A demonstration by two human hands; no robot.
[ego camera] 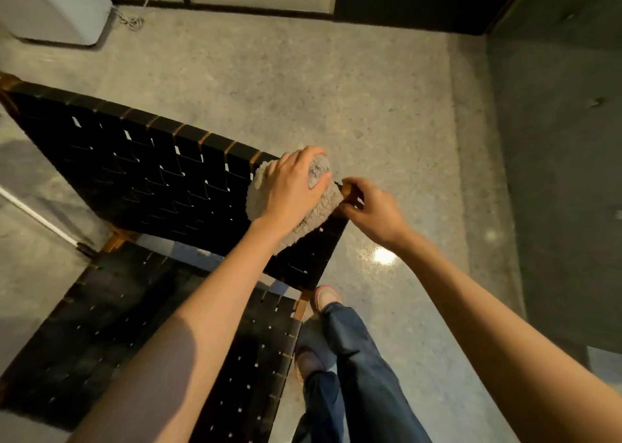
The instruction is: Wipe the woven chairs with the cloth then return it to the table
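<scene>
Cloth (304,230) bunched under our left hand (291,187), fingers curled round it on chair (134,160) back; right hand (373,210) fingers grip its corner.

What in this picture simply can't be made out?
- The table: outside the head view altogether.
- The cloth: its middle is hidden under the left hand.
- The chair's wooden corner: mostly covered by the right hand gripping it.
- The chair seat: dark, partly behind the left forearm, cut off by the bottom edge.
- The white appliance: cut off by the top-left corner.
</scene>
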